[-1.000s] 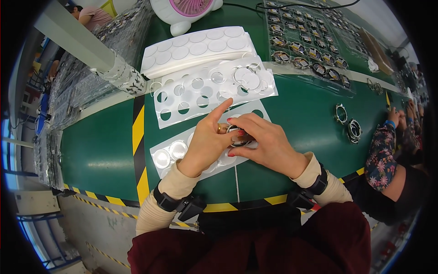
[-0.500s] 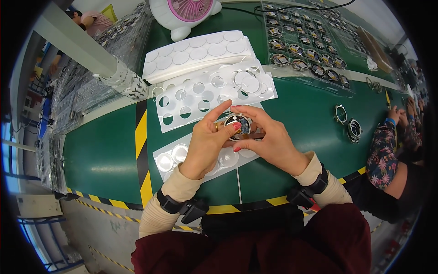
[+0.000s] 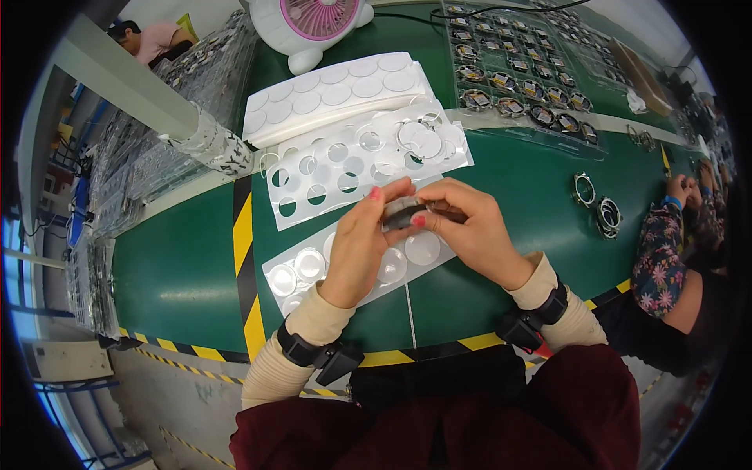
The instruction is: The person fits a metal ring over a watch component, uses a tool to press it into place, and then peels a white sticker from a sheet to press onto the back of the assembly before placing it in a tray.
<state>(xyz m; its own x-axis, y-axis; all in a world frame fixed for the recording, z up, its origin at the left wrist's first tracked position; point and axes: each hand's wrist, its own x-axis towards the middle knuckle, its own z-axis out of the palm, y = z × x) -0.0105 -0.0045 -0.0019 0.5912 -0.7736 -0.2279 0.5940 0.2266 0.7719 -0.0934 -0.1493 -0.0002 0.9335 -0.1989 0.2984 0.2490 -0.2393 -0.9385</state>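
Pinching one tilted dark part above the disc sheet, right hand is steadying, ideally rim-only; left hand is cupping, grip unclear.

Green tabletop — yellow-black edge tape, 1 pale slanting post — above grey floor.

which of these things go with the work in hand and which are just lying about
Likely part of the job:
- dark part, between the left hand and right hand
- disc sheet below the hands
- tray of round parts

Seemingly just lying about:
- fan
- punched sheet beyond the hands
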